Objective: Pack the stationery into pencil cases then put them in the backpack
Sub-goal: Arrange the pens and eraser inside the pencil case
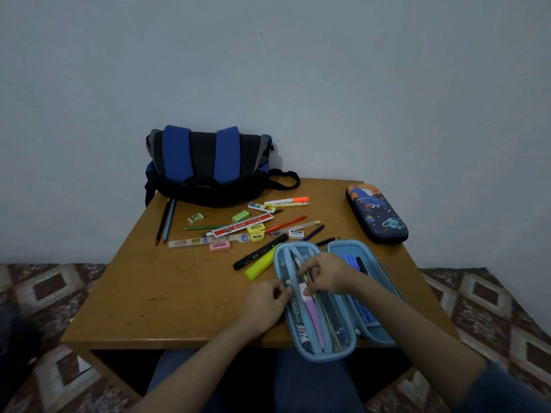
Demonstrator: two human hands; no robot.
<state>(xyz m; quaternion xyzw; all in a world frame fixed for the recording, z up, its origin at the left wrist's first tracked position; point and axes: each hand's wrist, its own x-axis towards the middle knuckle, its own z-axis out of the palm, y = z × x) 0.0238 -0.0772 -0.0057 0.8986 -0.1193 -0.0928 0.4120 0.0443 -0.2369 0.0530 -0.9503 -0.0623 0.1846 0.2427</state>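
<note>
A light blue pencil case [343,344] lies open at the table's front edge, with pens under its mesh pockets. My left hand [264,305] pinches the case's left mesh edge. My right hand [326,272] is over the mesh half, its fingers closed on a purple pen with a white cap [308,305] that lies in the case. Blue pens [356,266] sit in the right half. Loose stationery is spread behind the case: a black marker [259,254], a yellow highlighter [259,269], a red-and-white ruler [243,228], erasers and pencils. A blue and black backpack [208,165] sits at the back.
A dark blue pencil case [377,213] with a space print lies shut at the table's right back. The wooden table [167,293] stands against a pale wall. A patterned carpet [492,308] covers the floor on both sides.
</note>
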